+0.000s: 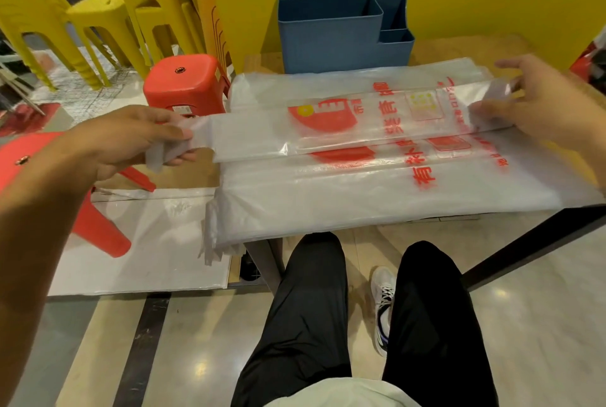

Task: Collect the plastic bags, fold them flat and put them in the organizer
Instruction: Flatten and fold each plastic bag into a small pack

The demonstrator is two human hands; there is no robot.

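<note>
A clear plastic bag point(262, 134) with red print is folded into a long narrow strip and stretched sideways above a stack of similar bags point(377, 196) on the table. My left hand point(131, 141) pinches the strip's left end, out past the table's edge. My right hand point(537, 101) pinches the right end near the table's far right. The blue organizer point(331, 42) stands upright behind the stack, against the yellow wall; the compartments I can see into hold nothing.
Red stools point(187, 81) and yellow stools point(98, 19) stand to the left of the table. A sheet of clear plastic point(147, 249) lies on the floor below the left hand. My legs in black trousers point(308, 314) are under the table's near edge point(531, 236).
</note>
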